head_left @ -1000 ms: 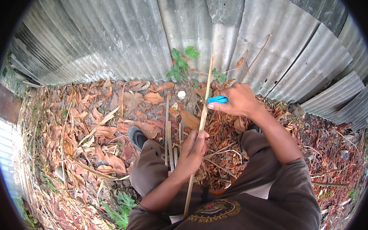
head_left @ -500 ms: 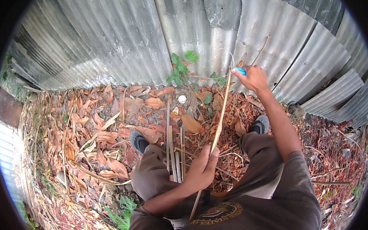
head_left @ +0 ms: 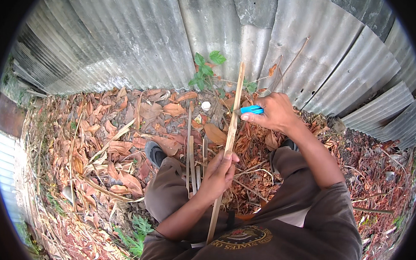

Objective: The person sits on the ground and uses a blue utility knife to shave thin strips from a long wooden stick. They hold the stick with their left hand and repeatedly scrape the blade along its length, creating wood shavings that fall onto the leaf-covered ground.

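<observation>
A long, pale wooden strip slants up from my waist toward the metal fence. Around its middle my left hand is closed. My right hand grips a blue-handled knife, whose short blade meets the strip's right edge above my left hand. Much of the blade is hard to make out. Between my feet, several narrow wooden strips lie or lean near my left leg.
Corrugated metal sheets form a fence ahead. Dry brown leaves and twigs cover the ground. A small green plant grows against the fence, a round white object lies before it, and a thin stick leans at the right.
My right hand and the knife have come down along the strip, nearer my left hand. The strip stands more upright, and a thin curled shaving at its top is no longer seen.
</observation>
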Demonstrator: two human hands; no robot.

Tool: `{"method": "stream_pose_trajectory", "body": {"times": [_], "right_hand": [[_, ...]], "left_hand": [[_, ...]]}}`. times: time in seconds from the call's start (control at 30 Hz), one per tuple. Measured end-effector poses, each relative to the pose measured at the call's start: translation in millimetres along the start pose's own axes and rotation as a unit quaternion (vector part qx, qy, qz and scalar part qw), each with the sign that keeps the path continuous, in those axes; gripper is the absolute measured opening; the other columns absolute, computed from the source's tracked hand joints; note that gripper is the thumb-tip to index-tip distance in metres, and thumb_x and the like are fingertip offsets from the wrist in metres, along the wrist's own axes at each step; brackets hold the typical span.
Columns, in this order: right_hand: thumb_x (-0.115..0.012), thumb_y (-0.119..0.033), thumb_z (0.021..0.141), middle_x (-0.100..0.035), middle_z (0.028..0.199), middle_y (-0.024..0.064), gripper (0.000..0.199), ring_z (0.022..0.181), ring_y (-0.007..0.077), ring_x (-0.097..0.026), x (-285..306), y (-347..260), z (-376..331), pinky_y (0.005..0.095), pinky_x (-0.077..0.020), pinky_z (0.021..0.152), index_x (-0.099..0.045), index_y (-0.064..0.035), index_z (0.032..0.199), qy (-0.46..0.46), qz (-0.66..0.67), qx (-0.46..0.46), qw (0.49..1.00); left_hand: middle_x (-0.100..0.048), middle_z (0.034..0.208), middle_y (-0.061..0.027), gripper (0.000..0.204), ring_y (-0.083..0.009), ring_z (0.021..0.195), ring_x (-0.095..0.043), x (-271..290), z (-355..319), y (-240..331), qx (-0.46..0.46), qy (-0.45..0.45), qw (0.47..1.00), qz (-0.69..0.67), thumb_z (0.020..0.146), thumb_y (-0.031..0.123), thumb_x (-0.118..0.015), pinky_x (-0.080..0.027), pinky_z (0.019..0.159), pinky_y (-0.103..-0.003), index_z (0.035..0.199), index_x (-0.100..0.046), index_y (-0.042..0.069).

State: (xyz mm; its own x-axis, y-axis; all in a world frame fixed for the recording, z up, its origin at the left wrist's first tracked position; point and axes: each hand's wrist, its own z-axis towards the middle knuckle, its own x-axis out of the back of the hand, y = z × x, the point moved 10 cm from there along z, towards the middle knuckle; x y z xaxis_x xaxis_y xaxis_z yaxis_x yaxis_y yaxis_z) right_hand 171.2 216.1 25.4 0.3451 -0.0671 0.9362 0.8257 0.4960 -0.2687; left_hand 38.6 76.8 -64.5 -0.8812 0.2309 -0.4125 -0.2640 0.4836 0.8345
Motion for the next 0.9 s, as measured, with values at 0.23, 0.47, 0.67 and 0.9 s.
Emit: {"method": "stream_pose_trajectory", "body": {"times": [0.23,0.47,0.67,0.9], "right_hand": [[-0.049,-0.081,0.074,-0.058,0.053,0.0117,0.070,0.056,0.0334,-0.063,-18,1,0,0.0451,-0.0500,0.054,-0.074,-0.0173,0.090,-0.034,-0.002,-0.007,0.999],[-0.051,-0.080,0.072,-0.059,0.053,0.0122,0.073,0.053,0.0319,-0.063,-15,-3,0,0.0444,-0.0503,0.053,-0.075,-0.0134,0.088,0.018,-0.004,0.020,1.000],[-0.055,-0.079,0.071,-0.058,0.052,0.0121,0.071,0.052,0.0336,-0.061,-13,30,14,0.0435,-0.0479,0.051,-0.071,-0.0098,0.070,0.042,-0.028,-0.032,0.998],[-0.038,-0.081,0.080,-0.063,0.064,0.0214,0.085,0.069,0.0376,-0.066,9,198,13,0.0470,-0.0506,0.068,-0.068,-0.0032,0.068,0.085,-0.038,-0.330,0.939]], "left_hand": [[-0.037,0.060,0.0045,0.025,-0.0036,0.050,-0.030,0,1,10,-0.058,0.037,0.994,0.085,0.104,0.030,-0.037,-0.027,0.046,-0.021,0.104,-0.050,0.007],[-0.043,0.066,-0.0048,0.027,-0.0123,0.060,-0.043,6,-5,20,-0.128,0.092,0.955,0.253,0.103,0.027,-0.040,-0.037,0.057,-0.030,0.102,-0.050,0.002],[-0.036,0.065,0.0061,0.024,-0.0025,0.058,-0.033,-3,-7,22,-0.141,0.072,0.941,0.298,0.104,0.027,-0.039,-0.030,0.052,-0.021,0.104,-0.048,0.005],[-0.044,0.070,-0.0103,0.020,-0.0164,0.064,-0.047,-52,-26,-3,-0.057,-0.086,0.956,0.273,0.101,0.022,-0.045,-0.039,0.060,-0.033,0.102,-0.047,0.002]]}}
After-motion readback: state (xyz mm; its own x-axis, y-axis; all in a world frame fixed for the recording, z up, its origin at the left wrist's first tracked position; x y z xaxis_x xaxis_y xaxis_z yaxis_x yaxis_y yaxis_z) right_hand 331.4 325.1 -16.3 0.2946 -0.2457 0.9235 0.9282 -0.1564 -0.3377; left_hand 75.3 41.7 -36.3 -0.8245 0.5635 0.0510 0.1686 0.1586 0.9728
